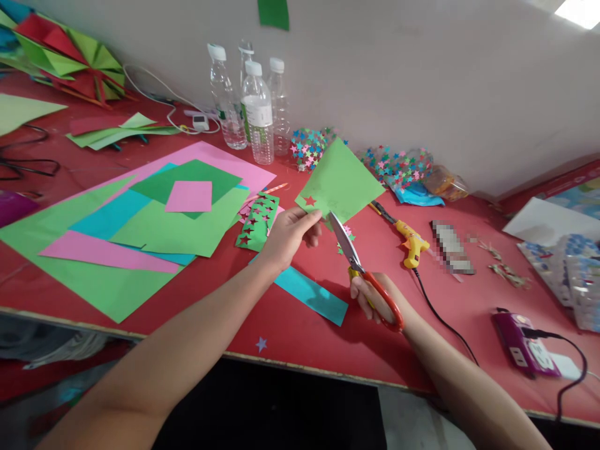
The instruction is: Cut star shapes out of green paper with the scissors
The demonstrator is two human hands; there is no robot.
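My left hand (295, 232) pinches the lower left edge of a light green paper sheet (344, 178), which is held up above the red table. A star-shaped hole showing red is near that edge. Red-handled scissors (359, 265) are in my right hand (372, 297), their blades pointing up and left toward the sheet's lower corner. Under my hands lies a blue paper strip (312, 295). Beside my left hand is a green piece with star cutouts (255, 225), with small loose stars around it.
Stacked coloured paper (201, 231) covers the left. Plastic bottles (257, 115) stand by the wall. A yellow glue gun (411, 242) with its cord, a purple power strip (522, 344) and bags of stars (398, 165) are to the right and behind.
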